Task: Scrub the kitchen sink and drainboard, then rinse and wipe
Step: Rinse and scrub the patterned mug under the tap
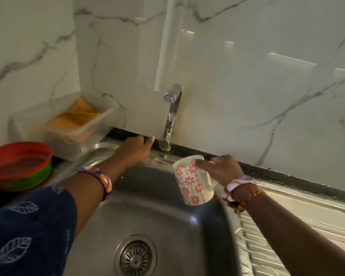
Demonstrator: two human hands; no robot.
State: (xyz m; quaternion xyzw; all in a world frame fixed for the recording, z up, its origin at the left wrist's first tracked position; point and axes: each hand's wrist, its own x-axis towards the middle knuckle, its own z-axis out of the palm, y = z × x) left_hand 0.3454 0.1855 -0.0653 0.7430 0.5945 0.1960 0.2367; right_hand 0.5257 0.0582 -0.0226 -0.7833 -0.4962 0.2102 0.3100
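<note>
**Mug slipping over the basin**

The right hand (pixel 220 169) is pinching the white, red-flowered ceramic mug (pixel 193 180) by its rim, tilted over the stainless steel sink (pixel 147 214); wet fingers could be dropping it. The left hand (pixel 134 149), fingers flat, is resting on the far rim near the chrome tap (pixel 170 116). The ribbed drainboard (pixel 287 222) is lying right.

Only 1 view, head-worn, looking forward and steeply down over the steel sink (pixel 151 216) from close above. Aimed at the tap (pixel 170 116) on the marble wall behind the sink, tilted so the wall's foot slopes down to the right. Drain (pixel 135 257) near the bottom edge, drainboard (pixel 307 226) right of the sink, both forearms entering from below.
</note>
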